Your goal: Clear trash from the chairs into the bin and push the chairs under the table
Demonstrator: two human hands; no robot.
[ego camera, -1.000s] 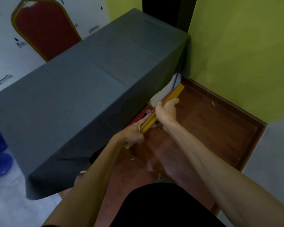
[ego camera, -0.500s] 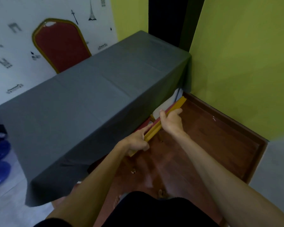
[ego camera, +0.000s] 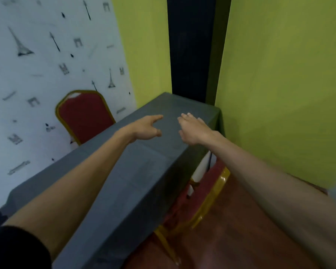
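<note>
A red chair with a gold frame (ego camera: 208,202) stands tucked against the near long side of the table (ego camera: 136,171), its back pressed to the grey cloth. Both my arms stretch out above the tabletop. My left hand (ego camera: 145,128) is open with fingers spread, holding nothing. My right hand (ego camera: 192,129) is also open and empty, a short way to the right of it. A second red and gold chair (ego camera: 85,115) stands at the far side of the table, against the patterned wall. No bin or trash shows in this view.
A green wall (ego camera: 279,94) closes the right side, with a dark column (ego camera: 190,47) behind the table's far end. The floor (ego camera: 250,230) beside the near chair is reddish brown wood. A white panel (ego camera: 201,169) shows under the table's cloth edge.
Both hands have let go of the near chair's gold back rail and risen over the tabletop. The view has tilted upward, showing more wall.
</note>
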